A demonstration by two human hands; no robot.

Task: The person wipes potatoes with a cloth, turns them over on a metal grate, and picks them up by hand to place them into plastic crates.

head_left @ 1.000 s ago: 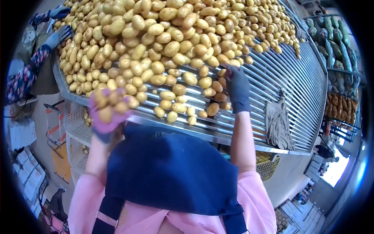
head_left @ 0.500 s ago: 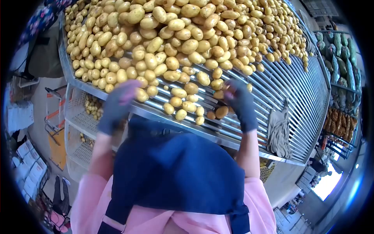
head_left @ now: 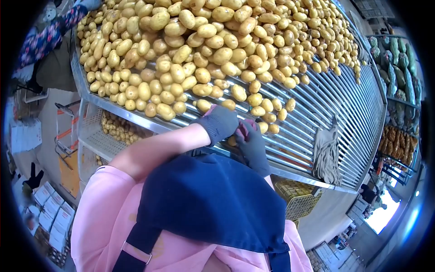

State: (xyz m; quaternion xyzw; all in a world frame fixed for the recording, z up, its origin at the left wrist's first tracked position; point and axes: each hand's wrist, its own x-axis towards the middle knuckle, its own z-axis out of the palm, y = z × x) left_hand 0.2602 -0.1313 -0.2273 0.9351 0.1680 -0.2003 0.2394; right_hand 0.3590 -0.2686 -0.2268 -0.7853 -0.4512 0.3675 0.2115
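Observation:
Both my hands wear dark grey gloves with pinkish palm sides and are close together over the front of a metal roller table (head_left: 299,136). My left hand (head_left: 219,123) reaches across, back upward, its fingers curled down and mostly hidden. Beside its fingertips lie a potato (head_left: 203,105) and another potato (head_left: 229,104). Close by on the right, my right hand (head_left: 252,144) has its fingers bent inward; what they hold, if anything, is hidden. A potato (head_left: 232,141) shows partly at its left side. Several loose potatoes (head_left: 267,105) lie just beyond it on the rollers.
A large potato heap (head_left: 217,41) covers the far side of the table. A grey cloth glove (head_left: 326,154) lies on the rollers at right. Below are a yellow crate (head_left: 297,199) and a white crate (head_left: 93,129). Another person's patterned sleeve (head_left: 54,38) is at upper left.
My hands have come together: the left moved right, the right moved left and nearer me. Loose potatoes in the middle have shifted right, and the darker ones are out of sight.

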